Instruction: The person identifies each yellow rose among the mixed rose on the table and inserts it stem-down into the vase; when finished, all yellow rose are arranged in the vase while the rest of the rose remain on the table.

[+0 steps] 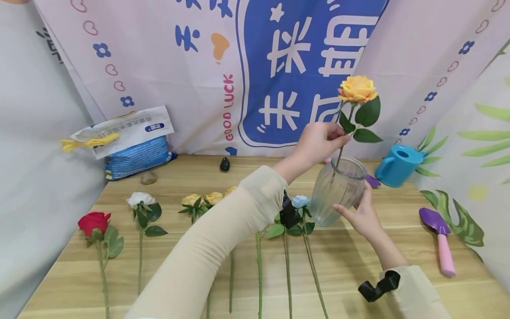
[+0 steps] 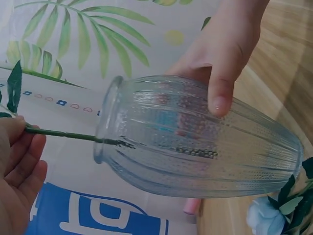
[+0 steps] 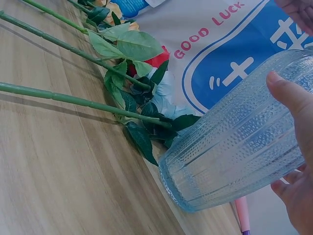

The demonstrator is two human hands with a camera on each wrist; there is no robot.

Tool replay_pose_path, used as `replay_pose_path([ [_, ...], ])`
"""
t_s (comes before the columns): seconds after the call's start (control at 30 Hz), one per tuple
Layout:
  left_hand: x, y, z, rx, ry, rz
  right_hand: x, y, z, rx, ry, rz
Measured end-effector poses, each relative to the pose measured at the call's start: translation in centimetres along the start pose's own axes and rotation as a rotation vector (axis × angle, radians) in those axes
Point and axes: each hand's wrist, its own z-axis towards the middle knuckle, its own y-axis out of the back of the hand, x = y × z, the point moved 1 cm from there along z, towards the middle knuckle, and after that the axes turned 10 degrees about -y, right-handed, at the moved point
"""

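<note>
My left hand (image 1: 316, 144) pinches the stem of a yellow-orange rose (image 1: 357, 90) just below its leaves. The bloom points up, and the stem's lower end passes through the mouth of a ribbed clear glass vase (image 1: 330, 197). In the left wrist view the green stem (image 2: 68, 133) crosses the vase rim and its tip shows through the glass. My right hand (image 1: 363, 217) grips the vase's side, thumb on the near face and fingers partly hidden behind. The vase leans a little, its base close by a light blue rose (image 1: 300, 201) lying on the table.
More stems lie leftward: yellow roses (image 1: 192, 200), a white rose (image 1: 140, 198) and a red rose (image 1: 94, 221). A blue watering can (image 1: 398, 166) and a purple trowel with pink handle (image 1: 442, 248) are at the right. A blue-and-white bag (image 1: 135, 153) stands at back left, near stones (image 1: 225, 165).
</note>
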Motion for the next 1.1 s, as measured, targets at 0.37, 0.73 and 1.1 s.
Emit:
replay_pose_path([
  [0.37, 1.2, -1.6, 0.0, 0.079, 0.025, 0.086, -0.3, 0.2, 0.0, -0.002, -0.021, -0.005],
  [0.73, 1.7, -2.3, 0.0, 0.152, 0.034, 0.155, -0.3, 0.1, 0.1, 0.006, -0.005, -0.002],
  [1.1, 1.8, -3.1, 0.6, 0.178, 0.103, 0.176, 0.0, 0.1, 0.3, 0.000, 0.002, -0.018],
])
